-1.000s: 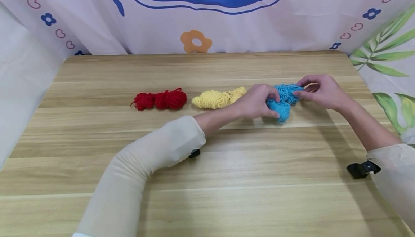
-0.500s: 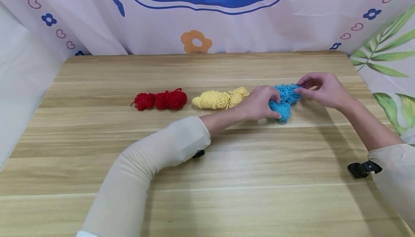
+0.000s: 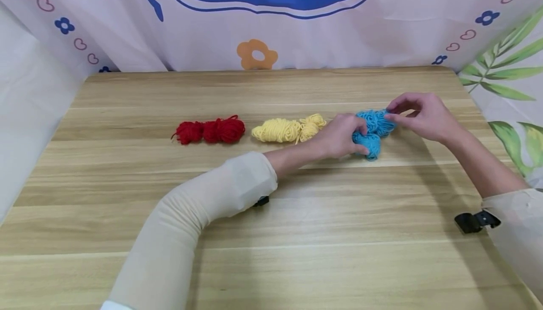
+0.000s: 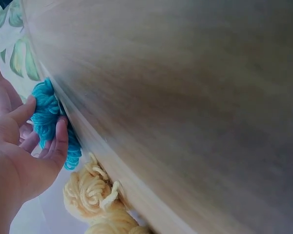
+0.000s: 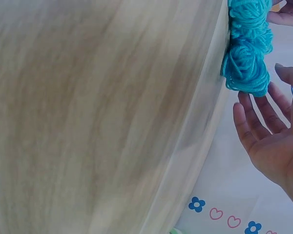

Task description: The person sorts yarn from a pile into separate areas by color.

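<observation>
A blue skein of yarn (image 3: 375, 122), cinched into two bulging parts, lies on the right side of the table, angled from near to far. My left hand (image 3: 339, 135) holds its nearer part; the left wrist view has the thumb on one side of the blue yarn (image 4: 45, 109) and fingers on the other. At the skein's far right end is my right hand (image 3: 424, 118). Its fingertips touch the end of the blue yarn (image 5: 246, 70) in the right wrist view, fingers fairly straight and thumb apart. A yellow skein (image 3: 277, 130) lies left of my left hand, which partly covers it.
Further left lies a red skein of yarn (image 3: 212, 131), roughly in line with the yellow one. The wooden table (image 3: 297, 253) ends at a printed cloth backdrop (image 3: 203, 41). Green leaf patterned fabric (image 3: 509, 69) hangs beyond the table's right edge.
My left hand has shifted slightly right, uncovering more of the yellow skein. The blue skein has turned a little, and my right hand has risen slightly toward the far side.
</observation>
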`<state>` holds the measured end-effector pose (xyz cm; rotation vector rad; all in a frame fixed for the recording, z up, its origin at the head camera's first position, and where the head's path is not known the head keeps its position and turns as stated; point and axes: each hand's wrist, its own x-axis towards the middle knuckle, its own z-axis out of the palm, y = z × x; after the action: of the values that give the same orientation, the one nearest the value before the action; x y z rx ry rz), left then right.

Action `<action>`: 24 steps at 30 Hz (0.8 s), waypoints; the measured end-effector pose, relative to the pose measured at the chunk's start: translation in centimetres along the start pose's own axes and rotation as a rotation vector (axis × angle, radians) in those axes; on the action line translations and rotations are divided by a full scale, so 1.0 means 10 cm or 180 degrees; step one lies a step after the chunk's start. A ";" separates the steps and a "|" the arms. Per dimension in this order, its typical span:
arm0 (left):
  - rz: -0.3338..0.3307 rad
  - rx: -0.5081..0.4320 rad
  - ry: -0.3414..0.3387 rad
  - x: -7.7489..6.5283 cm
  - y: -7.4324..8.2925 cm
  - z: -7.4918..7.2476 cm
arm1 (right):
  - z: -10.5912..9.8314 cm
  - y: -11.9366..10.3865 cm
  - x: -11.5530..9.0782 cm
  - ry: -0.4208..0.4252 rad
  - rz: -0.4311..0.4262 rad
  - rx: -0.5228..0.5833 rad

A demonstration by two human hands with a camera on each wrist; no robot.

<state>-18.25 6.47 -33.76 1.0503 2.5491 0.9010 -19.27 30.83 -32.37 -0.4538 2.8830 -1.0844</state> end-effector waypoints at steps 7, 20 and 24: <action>-0.0021 0.0069 0.0001 0.01 0.01 0.01 | 0.00 -0.04 0.00 0.0058 -0.0106 0.0006; -0.0078 0.0214 -0.0008 -0.03 0.01 -0.02 | -0.02 -0.10 0.00 0.0044 -0.0124 -0.0003; -0.0046 0.0265 -0.0056 -0.06 0.03 -0.09 | -0.01 -0.11 0.00 0.0053 -0.0102 -0.0010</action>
<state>-18.01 5.81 -32.90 1.0567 2.5962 0.7847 -19.01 30.10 -31.62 -0.4950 2.9020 -1.0934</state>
